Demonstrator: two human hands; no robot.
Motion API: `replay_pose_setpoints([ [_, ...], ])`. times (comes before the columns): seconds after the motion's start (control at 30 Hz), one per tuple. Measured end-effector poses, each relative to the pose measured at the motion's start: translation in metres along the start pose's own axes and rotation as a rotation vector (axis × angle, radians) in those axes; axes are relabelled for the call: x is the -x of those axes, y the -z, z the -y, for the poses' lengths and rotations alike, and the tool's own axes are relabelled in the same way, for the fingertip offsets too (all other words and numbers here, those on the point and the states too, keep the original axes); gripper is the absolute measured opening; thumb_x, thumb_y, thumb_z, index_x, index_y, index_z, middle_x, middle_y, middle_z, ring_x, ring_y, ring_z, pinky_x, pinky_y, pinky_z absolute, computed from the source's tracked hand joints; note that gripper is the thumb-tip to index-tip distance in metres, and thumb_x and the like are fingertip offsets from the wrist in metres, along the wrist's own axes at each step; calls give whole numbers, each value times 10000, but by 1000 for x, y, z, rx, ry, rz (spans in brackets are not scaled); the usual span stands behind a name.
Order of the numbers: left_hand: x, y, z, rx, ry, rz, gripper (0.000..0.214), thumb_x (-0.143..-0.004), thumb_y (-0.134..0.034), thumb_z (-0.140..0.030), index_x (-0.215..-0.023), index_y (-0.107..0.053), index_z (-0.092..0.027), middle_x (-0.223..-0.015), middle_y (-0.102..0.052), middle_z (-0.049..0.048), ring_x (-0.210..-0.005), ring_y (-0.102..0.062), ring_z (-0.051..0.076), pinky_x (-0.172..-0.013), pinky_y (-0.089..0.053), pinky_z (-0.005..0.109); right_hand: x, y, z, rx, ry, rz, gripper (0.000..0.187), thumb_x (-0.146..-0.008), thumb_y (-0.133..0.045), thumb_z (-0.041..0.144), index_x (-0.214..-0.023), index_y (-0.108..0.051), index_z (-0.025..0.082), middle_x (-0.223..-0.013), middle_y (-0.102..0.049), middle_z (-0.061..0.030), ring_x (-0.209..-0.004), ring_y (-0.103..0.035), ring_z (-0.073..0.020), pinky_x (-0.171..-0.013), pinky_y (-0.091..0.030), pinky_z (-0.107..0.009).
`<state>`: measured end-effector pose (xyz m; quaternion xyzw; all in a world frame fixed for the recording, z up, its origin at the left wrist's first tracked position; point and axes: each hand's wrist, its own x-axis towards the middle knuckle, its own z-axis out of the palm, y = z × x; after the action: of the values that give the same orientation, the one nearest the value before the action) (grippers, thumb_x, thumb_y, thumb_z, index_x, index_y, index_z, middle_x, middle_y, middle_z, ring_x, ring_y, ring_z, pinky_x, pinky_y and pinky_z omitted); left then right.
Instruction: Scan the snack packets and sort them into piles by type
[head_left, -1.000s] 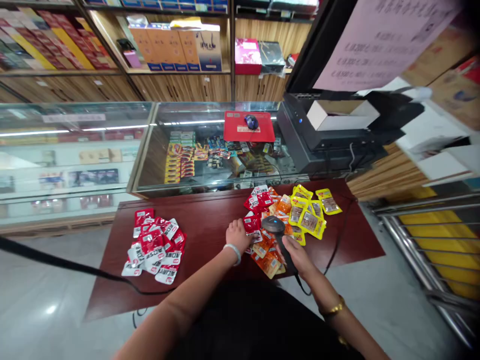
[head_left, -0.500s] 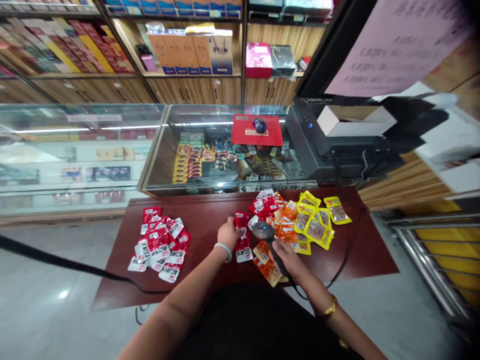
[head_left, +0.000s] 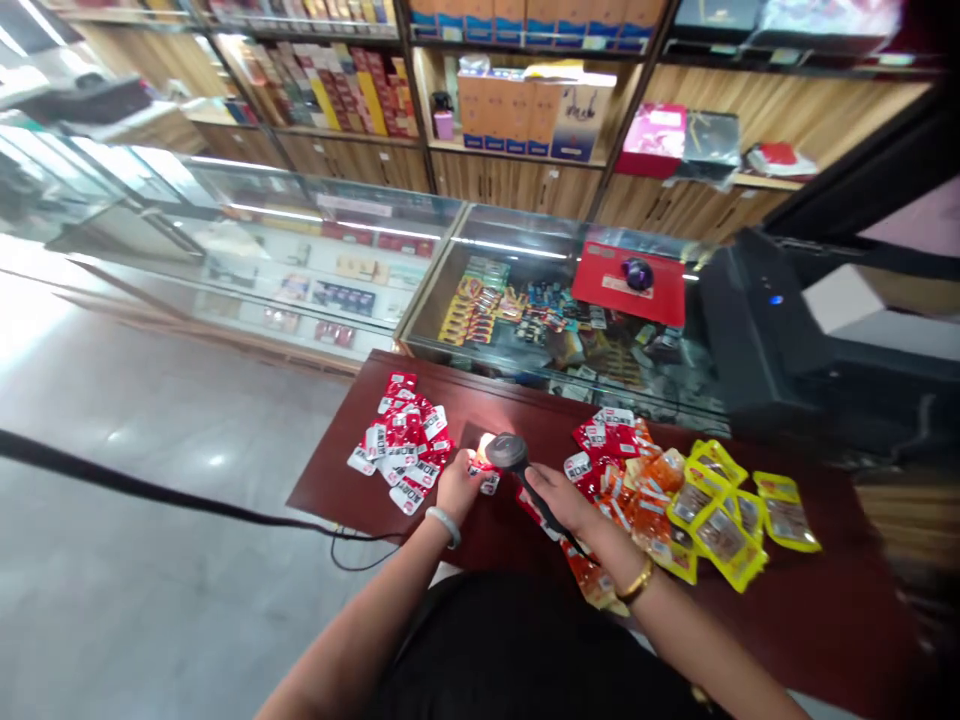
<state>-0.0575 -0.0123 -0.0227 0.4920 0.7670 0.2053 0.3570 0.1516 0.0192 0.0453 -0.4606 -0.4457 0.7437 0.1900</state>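
Observation:
My right hand (head_left: 559, 497) is closed round the handle of a black barcode scanner (head_left: 508, 452), its head tilted over the table and casting light. Just under that head, my left hand (head_left: 459, 487) grips a small red-and-white snack packet (head_left: 489, 482), which the scanner partly covers. A loose pile of red-and-white packets (head_left: 409, 440) lies left of my left hand. Right of the scanner are more red packets (head_left: 619, 432), then orange packets (head_left: 649, 490) and yellow packets (head_left: 724, 540), overlapping one another.
Everything lies on a dark red table (head_left: 337, 480). Behind it stands a glass display case (head_left: 525, 250) with a red mat (head_left: 600, 280) and a mouse (head_left: 637, 273) on top. A dark machine (head_left: 750, 340) is at right. A black cable (head_left: 187, 500) crosses at left.
The view has swung right. My left hand has carried a red packet leftward, away from the right-hand pile, and the scanner has moved left with it. Its light now falls by the packet.

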Motion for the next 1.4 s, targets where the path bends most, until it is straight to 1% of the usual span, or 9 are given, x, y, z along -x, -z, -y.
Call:
replay_pose_setpoints([
  [0.27, 15, 39, 56, 84, 186, -132, 346, -781, -690, -347, -1068, -555, -210, -954, -697, 39, -850, -656, 187, -746, -448, 266, -30, -45, -2, 61, -25, 201, 543, -821, -559, 684, -1052, -573, 193, -575, -504, 70, -403, -398, -71, -387, -317, -187],
  [0.53, 31, 77, 82, -332, 182, -199, 373, -826, -632, -431, -1123, -589, -209, -1048, -681, 101, -1020, -603, 260, -877, -429, 338, -31, -53, -13, 89, -63, 202, 577, -821, -577, 669, -1161, -582, 202, -571, -526, 57, -411, -419, -85, -392, -327, -199],
  [0.73, 32, 73, 85, -464, 129, -394, 509, -805, -639, -446, -1222, -534, -173, -1205, -590, 134, -1118, -512, 291, -1014, -365, 395, -22, -49, -9, 48, -70, 145, 558, -792, -593, 685, -1076, -589, 205, -561, -509, 69, -398, -412, -81, -382, -310, -195],
  [0.9, 36, 64, 83, -527, 22, -348, 432, -827, -609, -401, -1192, -564, -173, -1264, -562, 147, -1169, -476, 313, -1005, -364, 415, -8, -32, -5, -9, -42, 61, 536, -795, -575, 691, -993, -567, 193, -557, -499, 78, -379, -383, -68, -370, -300, -190],
  [1.0, 34, 52, 74, -519, -17, -362, 428, -844, -585, -412, -1201, -564, -177, -1298, -538, 155, -1198, -460, 328, -1016, -357, 443, 7, -14, -1, -38, -11, -24, 509, -800, -577, 684, -947, -560, 197, -570, -509, 68, -398, -396, -73, -376, -301, -194],
  [1.07, 30, 38, 58, -495, -102, -294, 420, -852, -580, -411, -1214, -558, -199, -1313, -526, 146, -1217, -453, 319, -1036, -348, 445, 19, 0, 1, -51, 7, -101, 491, -797, -579, 688, -889, -550, 206, -578, -515, 58, -417, -410, -83, -388, -310, -205],
  [1.17, 23, 7, 20, -469, -306, -42, 427, -834, -624, -366, -1234, -553, -237, -1311, -522, 119, -1225, -451, 287, -1059, -340, 416, 38, 19, 2, -82, 11, -210, 484, -785, -588, 698, -789, -516, 219, -572, -503, 54, -430, -402, -90, -400, -313, -218],
  [1.27, 17, -28, -21, -489, -448, 199, 605, -767, -706, -336, -1333, -501, -276, -1367, -478, 102, -1253, -419, 291, -1057, -335, 412, 55, 33, -3, -156, -2, -273, 499, -766, -607, 706, -741, -481, 224, -562, -482, 56, -431, -391, -90, -408, -297, -221],
  [1.4, 9, -61, -61, -531, -616, 360, 660, -758, -691, -292, -1383, -479, -292, -1417, -434, 121, -1255, -405, 321, -1023, -349, 439, 71, 39, -12, -204, -14, -342, 531, -725, -625, 736, -733, -469, 228, -549, -465, 58, -428, -377, -92, -423, -288, -229],
])
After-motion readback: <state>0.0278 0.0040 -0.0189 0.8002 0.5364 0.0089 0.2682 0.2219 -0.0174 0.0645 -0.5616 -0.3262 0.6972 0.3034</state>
